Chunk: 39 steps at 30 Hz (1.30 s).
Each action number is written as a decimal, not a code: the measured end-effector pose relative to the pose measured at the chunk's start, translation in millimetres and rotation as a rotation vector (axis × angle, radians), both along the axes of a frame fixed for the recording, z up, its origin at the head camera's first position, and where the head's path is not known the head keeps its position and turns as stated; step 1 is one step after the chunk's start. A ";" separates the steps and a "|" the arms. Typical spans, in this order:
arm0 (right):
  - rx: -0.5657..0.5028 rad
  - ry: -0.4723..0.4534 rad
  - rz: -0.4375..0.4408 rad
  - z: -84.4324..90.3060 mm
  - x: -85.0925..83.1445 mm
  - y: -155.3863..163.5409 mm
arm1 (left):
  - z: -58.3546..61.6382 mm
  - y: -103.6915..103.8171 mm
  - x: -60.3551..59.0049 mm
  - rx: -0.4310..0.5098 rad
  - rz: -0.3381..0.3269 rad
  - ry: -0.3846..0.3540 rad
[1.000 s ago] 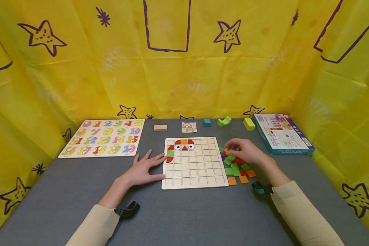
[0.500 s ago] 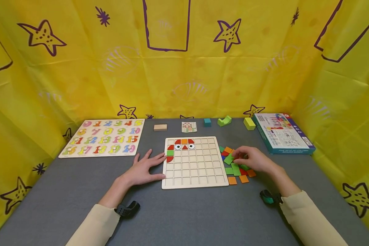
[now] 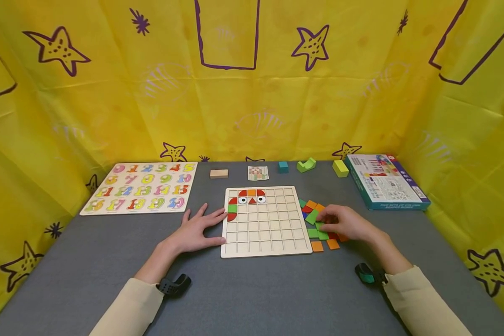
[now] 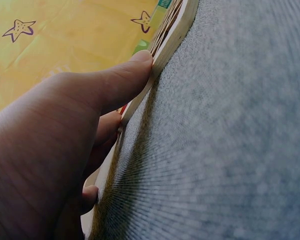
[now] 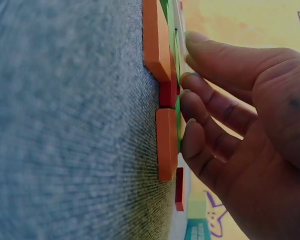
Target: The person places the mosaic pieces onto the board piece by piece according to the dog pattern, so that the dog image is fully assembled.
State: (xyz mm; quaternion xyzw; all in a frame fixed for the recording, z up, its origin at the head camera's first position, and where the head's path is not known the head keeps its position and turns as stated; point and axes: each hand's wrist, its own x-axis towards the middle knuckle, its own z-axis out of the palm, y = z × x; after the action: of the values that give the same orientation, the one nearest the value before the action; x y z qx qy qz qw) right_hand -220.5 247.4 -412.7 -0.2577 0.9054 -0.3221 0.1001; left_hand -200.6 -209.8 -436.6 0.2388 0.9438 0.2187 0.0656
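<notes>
A Grid Board [image 3: 269, 233] and Lots of Bright Tiles [image 3: 312, 217]

We see the board flat on the gray table [image 3: 252, 294], between two hands. Our left hand [image 3: 195, 234] is spread wide, not holding on. Its thumb and fingers touch the board's left edge.

Our right hand [image 3: 346, 221] is bent over the loose pile, just beside the board's right side. Its thumb and fingers are apart, and we see no tile between them. The fingertips are right at the green tiles, but we cannot tell if they touch. Two orange tiles [image 3: 325, 245] lie at the near end of the pile.

On the board, we see two eye tiles [image 3: 243, 201] with a red triangle [image 3: 252, 201] between them. Down the left side, a green square [image 3: 233, 209] sits between two red pieces [image 3: 232, 217].

At the back we see a little picture card [image 3: 258, 173], a yellow block [image 3: 340, 169] and a flat box [image 3: 388, 184]. A number board [image 3: 138, 189] lies on the left.
</notes>
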 end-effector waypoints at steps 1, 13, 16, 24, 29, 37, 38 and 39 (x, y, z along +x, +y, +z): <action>0.003 -0.001 0.004 0.2 -0.2 -0.1 | 0.1 0.0 -0.1 0.000 0.000 -0.001; -0.010 0.038 0.010 1.7 -5.0 4.5 | -0.3 -1.7 0.1 0.008 -0.004 0.008; -0.027 0.055 -0.001 1.5 -5.0 9.5 | -0.5 -1.5 0.0 0.010 -0.008 0.013; -0.009 0.066 -0.061 0.6 -6.4 21.2 | -2.6 -1.4 0.0 0.005 -0.005 0.006; 0.009 0.064 -0.058 -1.0 -7.7 24.6 | -3.0 -1.9 -0.1 0.009 -0.007 0.004; 0.058 0.087 -0.070 -2.3 -9.2 22.1 | -1.8 -2.6 -1.2 0.005 -0.017 0.016; 0.062 0.087 -0.073 -2.4 -9.4 21.6 | -1.6 -2.5 -1.3 0.004 -0.017 0.017; 0.065 0.087 -0.076 -2.4 -9.4 21.1 | -1.5 -2.4 -1.3 0.004 -0.018 0.016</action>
State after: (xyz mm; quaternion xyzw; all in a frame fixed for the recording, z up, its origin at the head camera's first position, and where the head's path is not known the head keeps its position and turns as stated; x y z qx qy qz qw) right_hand -229.9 268.6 -415.1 -0.2334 0.9281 -0.2846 0.0567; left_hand -201.9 -212.2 -438.1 0.2491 0.9418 0.2179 0.0595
